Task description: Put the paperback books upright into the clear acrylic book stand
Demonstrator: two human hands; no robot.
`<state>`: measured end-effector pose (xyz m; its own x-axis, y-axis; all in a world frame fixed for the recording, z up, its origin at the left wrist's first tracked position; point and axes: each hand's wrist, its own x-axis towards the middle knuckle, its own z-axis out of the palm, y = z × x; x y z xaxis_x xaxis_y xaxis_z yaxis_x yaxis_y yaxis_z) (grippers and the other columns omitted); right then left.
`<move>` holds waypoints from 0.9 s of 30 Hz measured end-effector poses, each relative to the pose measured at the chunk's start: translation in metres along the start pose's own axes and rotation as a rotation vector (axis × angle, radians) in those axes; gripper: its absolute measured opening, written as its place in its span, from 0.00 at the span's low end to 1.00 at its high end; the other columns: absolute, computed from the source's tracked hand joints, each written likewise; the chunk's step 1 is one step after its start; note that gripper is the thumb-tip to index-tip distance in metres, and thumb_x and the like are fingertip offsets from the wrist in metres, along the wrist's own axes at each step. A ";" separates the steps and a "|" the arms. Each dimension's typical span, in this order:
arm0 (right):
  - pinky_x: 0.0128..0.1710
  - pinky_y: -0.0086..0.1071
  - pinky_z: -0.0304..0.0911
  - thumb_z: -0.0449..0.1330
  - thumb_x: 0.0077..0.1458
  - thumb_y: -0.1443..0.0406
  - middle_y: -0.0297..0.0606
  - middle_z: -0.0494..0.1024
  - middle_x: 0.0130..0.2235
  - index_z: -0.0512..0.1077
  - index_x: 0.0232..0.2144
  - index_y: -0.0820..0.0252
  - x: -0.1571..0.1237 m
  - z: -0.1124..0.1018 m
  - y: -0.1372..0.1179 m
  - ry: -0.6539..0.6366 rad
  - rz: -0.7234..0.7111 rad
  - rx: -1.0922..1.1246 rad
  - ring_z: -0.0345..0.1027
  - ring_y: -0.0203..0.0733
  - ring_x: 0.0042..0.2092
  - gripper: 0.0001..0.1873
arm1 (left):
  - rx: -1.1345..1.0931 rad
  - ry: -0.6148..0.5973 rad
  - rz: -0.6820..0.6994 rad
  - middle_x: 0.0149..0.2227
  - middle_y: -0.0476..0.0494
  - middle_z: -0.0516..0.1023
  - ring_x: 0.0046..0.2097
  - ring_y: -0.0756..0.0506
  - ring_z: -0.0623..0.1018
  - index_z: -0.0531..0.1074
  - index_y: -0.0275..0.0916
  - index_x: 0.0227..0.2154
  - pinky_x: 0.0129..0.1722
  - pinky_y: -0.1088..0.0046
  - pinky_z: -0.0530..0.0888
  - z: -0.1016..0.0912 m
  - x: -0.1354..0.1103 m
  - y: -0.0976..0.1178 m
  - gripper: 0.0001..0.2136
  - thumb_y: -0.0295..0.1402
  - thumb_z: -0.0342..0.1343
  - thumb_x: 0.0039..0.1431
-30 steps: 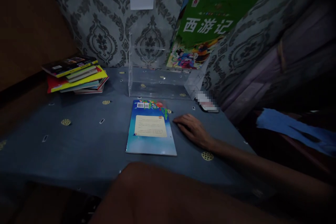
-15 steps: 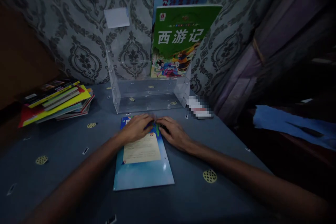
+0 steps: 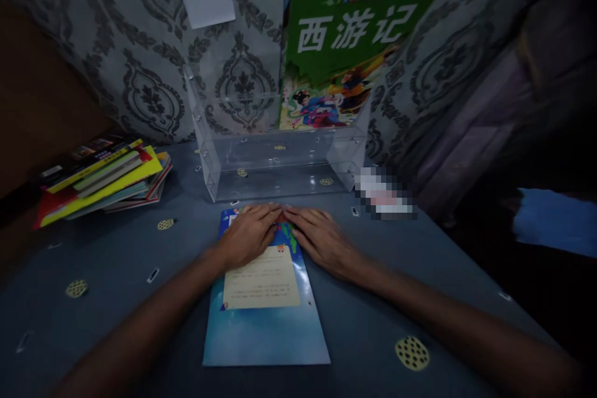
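Observation:
A blue book (image 3: 265,339) with a cream text panel lies flat on the table in front of me. Across its far left part rests my left hand (image 3: 252,230), palm down with fingers stretched out together. My right hand (image 3: 321,236) lies over the far right corner, its fingers also extended and flat. The fingertips of both hands meet near the middle of the book's far edge, covering part of the cover there. Just beyond them stands a clear acrylic book rack (image 3: 275,183). A green book (image 3: 349,37) with white Chinese characters leans in its upper tier.
A slanted stack of books (image 3: 105,177) sits at the left on the patterned grey-blue tablecloth (image 3: 140,323). A pixelated item (image 3: 385,193) lies right of the rack. Behind are patterned wallpaper (image 3: 153,93) and a white card (image 3: 208,3); a tied curtain (image 3: 476,130) hangs at right.
My view has moved closer, so the rack and green book look larger. My fingers, bent and raised at the book's far edge before, now lie flatter on the cover.

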<state>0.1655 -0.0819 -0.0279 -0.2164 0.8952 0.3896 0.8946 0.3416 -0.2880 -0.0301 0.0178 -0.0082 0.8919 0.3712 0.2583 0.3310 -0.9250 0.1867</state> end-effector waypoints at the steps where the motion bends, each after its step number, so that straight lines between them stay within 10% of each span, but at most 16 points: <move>1: 0.54 0.51 0.62 0.46 0.67 0.64 0.49 0.72 0.58 0.67 0.58 0.61 -0.001 0.000 0.000 0.000 -0.007 -0.019 0.67 0.51 0.56 0.21 | -0.010 0.008 -0.014 0.62 0.38 0.68 0.62 0.41 0.68 0.63 0.36 0.60 0.61 0.57 0.65 0.000 -0.006 -0.004 0.20 0.32 0.43 0.68; 14: 0.58 0.51 0.60 0.48 0.66 0.64 0.48 0.70 0.60 0.67 0.59 0.62 -0.001 -0.003 -0.008 -0.065 0.014 -0.045 0.64 0.51 0.60 0.22 | -0.026 0.060 -0.145 0.62 0.38 0.68 0.63 0.41 0.68 0.65 0.37 0.60 0.63 0.55 0.65 -0.014 -0.066 -0.035 0.21 0.34 0.41 0.67; 27: 0.48 0.43 0.72 0.54 0.65 0.65 0.47 0.79 0.48 0.71 0.51 0.64 -0.114 -0.031 -0.099 0.093 -0.170 -0.032 0.73 0.47 0.51 0.15 | 0.012 0.063 -0.183 0.62 0.38 0.68 0.63 0.41 0.67 0.66 0.35 0.59 0.64 0.57 0.64 -0.010 -0.066 -0.033 0.22 0.35 0.40 0.67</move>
<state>0.1140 -0.2268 -0.0165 -0.3301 0.7946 0.5096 0.8605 0.4753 -0.1837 -0.1025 0.0244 -0.0220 0.7952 0.5377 0.2803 0.4901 -0.8421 0.2251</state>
